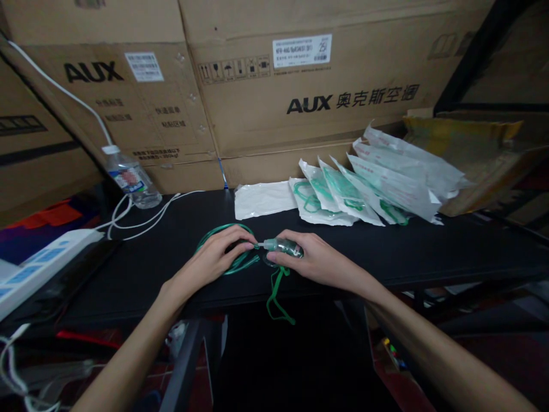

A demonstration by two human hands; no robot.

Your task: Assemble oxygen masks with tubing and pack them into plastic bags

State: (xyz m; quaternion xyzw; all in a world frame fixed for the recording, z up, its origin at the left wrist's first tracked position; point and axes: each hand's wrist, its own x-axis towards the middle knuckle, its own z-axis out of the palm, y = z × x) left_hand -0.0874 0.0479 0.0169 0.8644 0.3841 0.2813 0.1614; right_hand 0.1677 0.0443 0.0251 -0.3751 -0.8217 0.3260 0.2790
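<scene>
My right hand [306, 252] is closed around a clear green-tinted oxygen mask [288, 247], whose narrow connector points left. From the mask a green elastic strap [277, 300] hangs over the table's front edge. Fingers of my left hand [229, 247] pinch the green tubing [242, 266] right by the connector tip. Coils of that tubing lie on the black table under and around the left hand. Whether the tube end touches the connector is hidden by the fingertips.
Behind my hands lie a flat white packet [263, 200] and several clear-and-white pouches [343, 189] with green contents. A water bottle [132, 180], white cables and a power strip [47, 263] are at left. Large cardboard boxes [257, 126] stand along the back; an opened carton [484, 166] is at right.
</scene>
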